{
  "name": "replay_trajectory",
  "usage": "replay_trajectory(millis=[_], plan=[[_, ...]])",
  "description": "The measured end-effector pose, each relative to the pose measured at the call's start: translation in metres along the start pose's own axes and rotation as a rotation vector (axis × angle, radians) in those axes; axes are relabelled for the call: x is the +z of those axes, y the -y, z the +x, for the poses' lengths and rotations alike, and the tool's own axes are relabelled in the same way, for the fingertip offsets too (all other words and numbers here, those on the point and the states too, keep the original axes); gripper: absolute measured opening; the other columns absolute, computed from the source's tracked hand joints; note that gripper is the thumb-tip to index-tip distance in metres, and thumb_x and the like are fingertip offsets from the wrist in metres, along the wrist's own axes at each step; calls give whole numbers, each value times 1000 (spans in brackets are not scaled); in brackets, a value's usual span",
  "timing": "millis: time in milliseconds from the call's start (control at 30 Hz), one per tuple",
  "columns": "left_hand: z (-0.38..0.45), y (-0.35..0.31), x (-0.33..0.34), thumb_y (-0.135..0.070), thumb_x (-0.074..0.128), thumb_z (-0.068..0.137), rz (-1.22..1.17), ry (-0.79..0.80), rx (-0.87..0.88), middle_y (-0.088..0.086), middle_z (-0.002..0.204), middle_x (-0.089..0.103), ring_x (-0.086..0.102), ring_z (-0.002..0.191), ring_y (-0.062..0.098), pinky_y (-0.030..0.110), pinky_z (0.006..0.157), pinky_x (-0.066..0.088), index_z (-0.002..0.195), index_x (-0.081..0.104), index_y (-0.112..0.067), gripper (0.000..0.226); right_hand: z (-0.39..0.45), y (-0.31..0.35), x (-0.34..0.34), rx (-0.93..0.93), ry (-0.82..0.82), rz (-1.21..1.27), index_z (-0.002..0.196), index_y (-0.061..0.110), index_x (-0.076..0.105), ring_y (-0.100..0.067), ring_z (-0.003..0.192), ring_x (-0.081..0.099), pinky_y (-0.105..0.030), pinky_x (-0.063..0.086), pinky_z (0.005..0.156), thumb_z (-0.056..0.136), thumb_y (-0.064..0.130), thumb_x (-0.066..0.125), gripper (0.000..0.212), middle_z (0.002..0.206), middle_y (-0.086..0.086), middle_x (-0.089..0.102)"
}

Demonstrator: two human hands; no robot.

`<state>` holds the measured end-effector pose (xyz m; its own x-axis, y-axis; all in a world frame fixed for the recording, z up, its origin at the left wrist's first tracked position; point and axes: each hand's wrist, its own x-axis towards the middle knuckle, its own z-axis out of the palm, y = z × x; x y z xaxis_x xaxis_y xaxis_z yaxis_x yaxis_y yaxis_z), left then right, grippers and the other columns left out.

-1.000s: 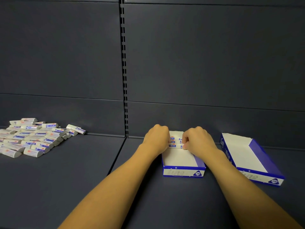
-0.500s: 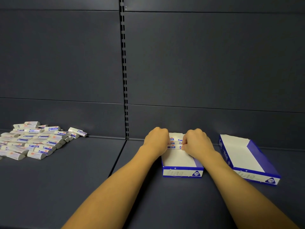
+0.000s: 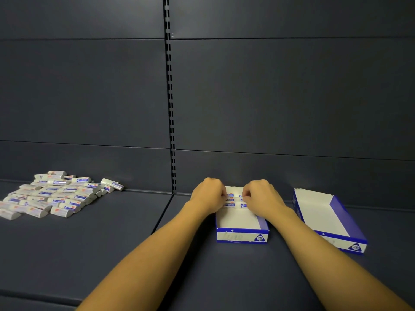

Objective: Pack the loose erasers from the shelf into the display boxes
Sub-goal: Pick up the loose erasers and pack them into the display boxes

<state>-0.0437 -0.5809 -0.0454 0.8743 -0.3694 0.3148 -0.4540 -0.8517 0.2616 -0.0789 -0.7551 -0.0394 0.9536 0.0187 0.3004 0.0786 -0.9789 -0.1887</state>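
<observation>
While a short row of erasers (image 3: 233, 200) is being seated at the far end of the near display box (image 3: 242, 230), it is pinched from both ends: the left hand (image 3: 210, 195) and the right hand (image 3: 261, 197) are curled, fingertips on the wrappers, apparently so that the row is squared and pushed against the box's back wall. The nearer part of that box is left bare, presumably for further rows. To the right of this box, just apart, a second display box (image 3: 336, 223) lies unfilled and angled. Well to the left of it, the loose pile of erasers (image 3: 54, 196) waits on the shelf (image 3: 112, 254), so most packing appears undone.
</observation>
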Motion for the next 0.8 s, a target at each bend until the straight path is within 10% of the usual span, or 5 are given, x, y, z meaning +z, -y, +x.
replay_trajectory(millis=[800], plan=[[27,-6,0,-4,64,92,123,106,-59,13,108,69,65,88,25,34,77,55,115,72,-6,25,35,-1,6,-28,83,-74,107,14,64,-22,87,65,-33,59,79,91,26,69,21,105,-6,65]])
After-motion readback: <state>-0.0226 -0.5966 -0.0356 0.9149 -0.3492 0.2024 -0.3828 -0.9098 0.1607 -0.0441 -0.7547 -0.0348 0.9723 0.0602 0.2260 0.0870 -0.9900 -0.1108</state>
